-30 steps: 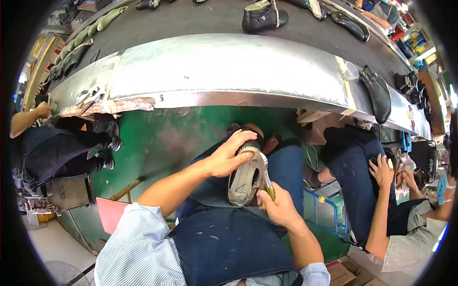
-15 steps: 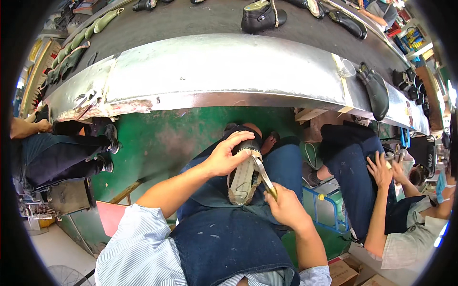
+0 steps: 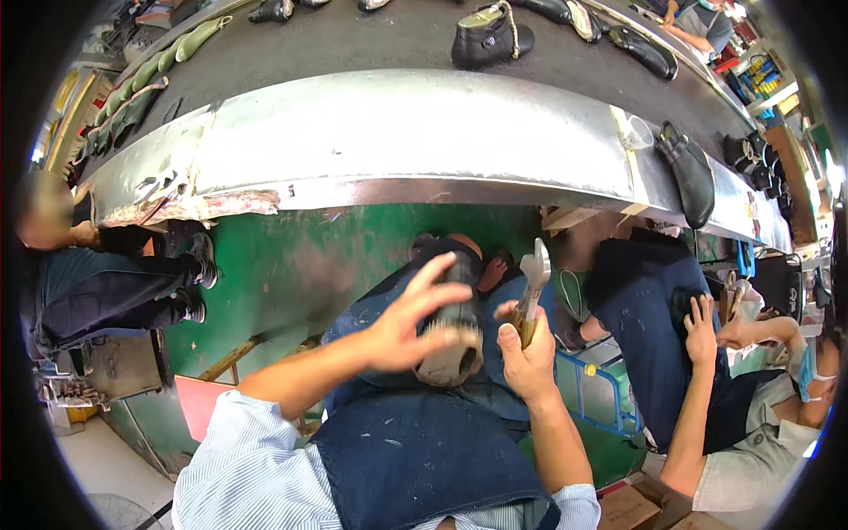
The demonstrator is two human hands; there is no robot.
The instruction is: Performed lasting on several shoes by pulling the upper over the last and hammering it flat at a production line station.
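Factory line, head view: long metal bench edge (image 3: 415,132) curves across the upper half of the frame, with a dark conveyor surface (image 3: 353,40) behind it carrying black shoes, one ankle boot (image 3: 488,37) at top centre and a black shoe (image 3: 687,172) lying on the metal edge at upper right. Green floor (image 3: 291,265) below the bench, centre left. Person wears a dark blue apron (image 3: 424,459) and striped shirt sleeve (image 3: 238,468), lower centre. Left hand (image 3: 408,320) at frame centre, fingers spread wide and blurred, palm over a dark shoe (image 3: 452,331) resting on the lap; hand open, whether it presses on the shoe or hovers just above, cannot tell. Shoe sits upside down, pale sole edge toward the body, just left of the right hand. Right hand (image 3: 527,358) centre right, fist closed around the handle of a metal tool (image 3: 533,281), tool upright, its head pointing up toward the bench. Second person seated at right of frame, their hand (image 3: 700,331) resting on a dark-trousered knee. Third person at left edge, legs in jeans (image 3: 97,296), black sneakers (image 3: 199,274). Cardboard boxes (image 3: 636,503) lower right.
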